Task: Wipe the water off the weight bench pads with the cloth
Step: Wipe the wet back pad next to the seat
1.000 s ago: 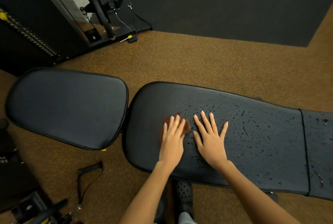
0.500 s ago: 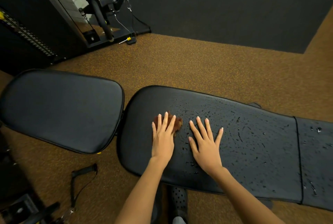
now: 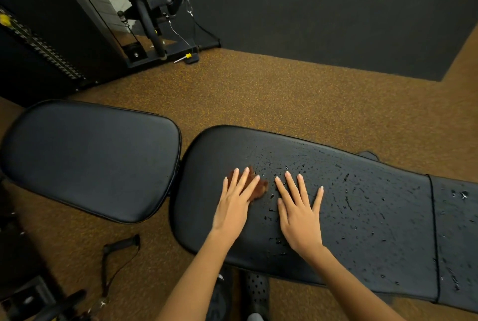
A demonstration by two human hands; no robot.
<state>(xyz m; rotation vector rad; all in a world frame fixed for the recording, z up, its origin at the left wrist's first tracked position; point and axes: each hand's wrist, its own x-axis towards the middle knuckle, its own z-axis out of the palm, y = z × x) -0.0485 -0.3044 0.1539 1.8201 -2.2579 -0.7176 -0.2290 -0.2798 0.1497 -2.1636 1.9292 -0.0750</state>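
A person's left hand (image 3: pixel 236 204) presses flat, fingers spread, on a brown cloth (image 3: pixel 258 187) atop the wet long pad (image 3: pixel 362 217). The right hand (image 3: pixel 300 214) lies open and empty just beside it; the seat pad (image 3: pixel 90 157) looks dry.
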